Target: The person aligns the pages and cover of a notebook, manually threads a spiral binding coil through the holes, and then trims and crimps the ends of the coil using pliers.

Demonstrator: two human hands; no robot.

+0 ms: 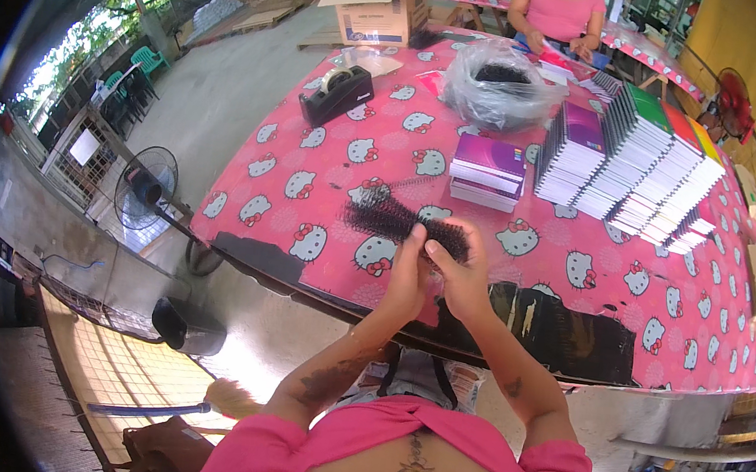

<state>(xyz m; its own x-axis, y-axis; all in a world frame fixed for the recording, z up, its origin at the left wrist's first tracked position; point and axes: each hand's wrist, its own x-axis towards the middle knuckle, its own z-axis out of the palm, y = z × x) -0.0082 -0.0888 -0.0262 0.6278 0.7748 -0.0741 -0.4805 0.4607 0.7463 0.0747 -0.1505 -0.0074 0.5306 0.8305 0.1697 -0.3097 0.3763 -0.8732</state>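
Observation:
Both my hands grip a bundle of black spiral binding coils (379, 220) just above the near part of the table. My left hand (407, 271) has its thumb and fingers pressed on the middle of the bundle. At its right end, my right hand (464, 267) wraps around the coils with the thumb on top. The left end of the bundle fans out, and a few coils stick up loosely. Beyond my hands lies a short stack of purple spiral notebooks (487, 166). A clear plastic bag (500, 107) with more black coils inside stands farther back.
Tall stacks of notebooks (622, 159) stand at the right on the pink patterned table cover (343, 219). A black tape dispenser (337, 96) and a cardboard box (376, 16) are at the far left. Another person (558, 17) works across the table. A fan (148, 187) stands left.

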